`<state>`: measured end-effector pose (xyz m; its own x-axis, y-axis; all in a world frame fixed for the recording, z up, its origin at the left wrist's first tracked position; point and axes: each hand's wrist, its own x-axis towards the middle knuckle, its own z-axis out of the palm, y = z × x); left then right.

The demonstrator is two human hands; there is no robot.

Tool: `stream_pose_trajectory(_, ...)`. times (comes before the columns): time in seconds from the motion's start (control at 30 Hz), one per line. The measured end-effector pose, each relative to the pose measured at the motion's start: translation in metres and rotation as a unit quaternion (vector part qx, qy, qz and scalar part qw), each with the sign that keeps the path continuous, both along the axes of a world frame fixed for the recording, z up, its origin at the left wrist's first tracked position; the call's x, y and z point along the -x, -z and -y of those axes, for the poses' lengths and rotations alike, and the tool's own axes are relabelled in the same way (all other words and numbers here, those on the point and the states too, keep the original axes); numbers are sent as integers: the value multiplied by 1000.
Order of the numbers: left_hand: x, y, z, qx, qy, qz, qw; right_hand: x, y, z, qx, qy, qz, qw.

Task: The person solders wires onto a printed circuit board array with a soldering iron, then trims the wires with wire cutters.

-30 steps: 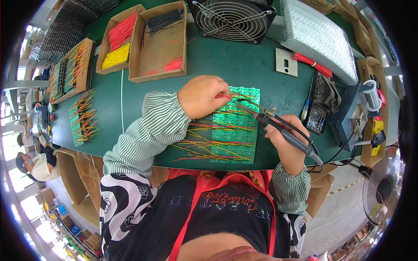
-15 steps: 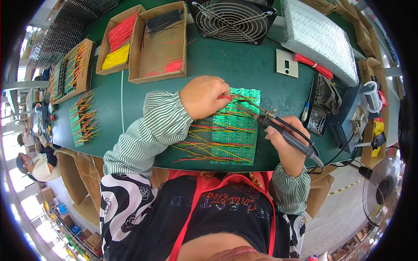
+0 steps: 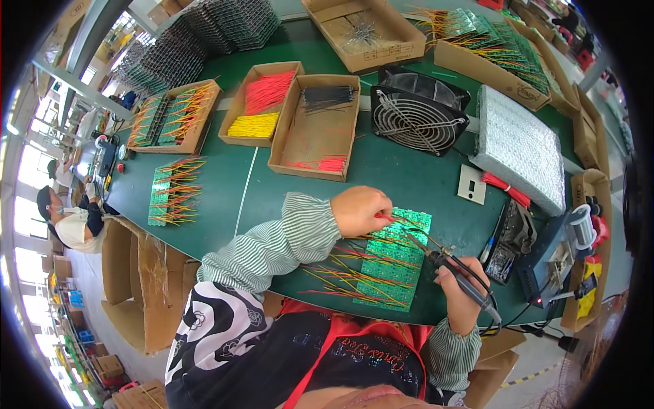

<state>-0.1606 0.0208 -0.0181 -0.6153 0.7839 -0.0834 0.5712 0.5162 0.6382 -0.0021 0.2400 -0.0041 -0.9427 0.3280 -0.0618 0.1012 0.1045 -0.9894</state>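
My left hand [image 3: 363, 213] is closed in a pinch on the end of a red wire at the far left corner of a green circuit board panel [image 3: 397, 267]. Closed around a grey-handled soldering iron [image 3: 470, 292], my right hand [image 3: 458, 300] is at the panel's right side. A thin curved metal tube runs along the iron, and its tip points to the far part of the panel, close to my left fingertips. Whether the tip touches the board is too small to tell. Rows of red and yellow wires [image 3: 340, 278] stick out leftward from the panel.
Beyond my left hand are a cardboard box of red and yellow wires [image 3: 262, 102] and a box with black and red wires [image 3: 310, 140]. A black fan [image 3: 419, 119] stands at the back. Rightward are a black tray [image 3: 507, 249], a soldering station [image 3: 545, 262] and a solder spool [image 3: 581, 225].
The view has tilted, so the bench sits lower in the picture and more boxes show at the back. Both hands keep nearly the same place over the panel.
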Motion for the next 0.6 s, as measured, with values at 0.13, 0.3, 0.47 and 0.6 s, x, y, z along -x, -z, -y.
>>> stream_pose_trajectory(0.13,-3,4,1,-27,-14,18,999,-1,-7,3,8,8,16,1000)
stream_pose_trajectory(0.3,6,0,6,-63,-4,-7,998,10,-6,6,-19,-2,3,1000)
stream_pose_trajectory(0.47,7,-5,5,-34,-42,31,998,16,-7,12,-6,-12,25,1000)
stream_pose_trajectory(0.6,6,-4,3,-21,-40,42,998,17,-3,11,-19,-11,21,1000)
